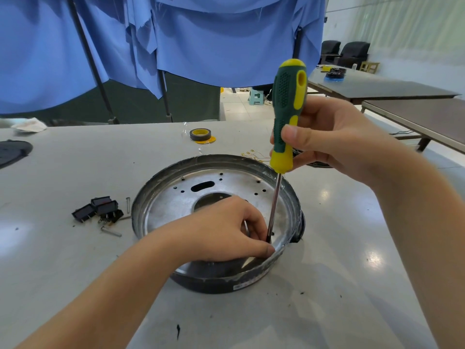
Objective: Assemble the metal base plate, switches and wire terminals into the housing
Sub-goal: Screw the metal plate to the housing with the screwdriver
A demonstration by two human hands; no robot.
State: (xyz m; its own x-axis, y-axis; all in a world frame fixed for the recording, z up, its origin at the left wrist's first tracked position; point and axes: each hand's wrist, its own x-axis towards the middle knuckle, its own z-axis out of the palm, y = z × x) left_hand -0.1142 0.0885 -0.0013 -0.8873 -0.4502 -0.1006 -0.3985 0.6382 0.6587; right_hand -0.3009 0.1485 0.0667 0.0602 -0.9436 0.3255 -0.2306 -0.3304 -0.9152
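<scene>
Grey tabletop (75,260) carries the housing (226,283), metal base plate (171,205) seated inside. Right hand (334,139) grips the screwdriver (286,117); left hand (226,230) pinches its tip. Stiff, thin-edged plate probably handles best by its rim.

one wide-angle view only, worn on the head, looking forward and down across the worktop (75,172) from its near edge toward the far edge; close above both forearms, with the housing (216,280) near the middle of frame; bends straight lines at the sides, taking in blue cloth (201,34) beyond the far edge
</scene>
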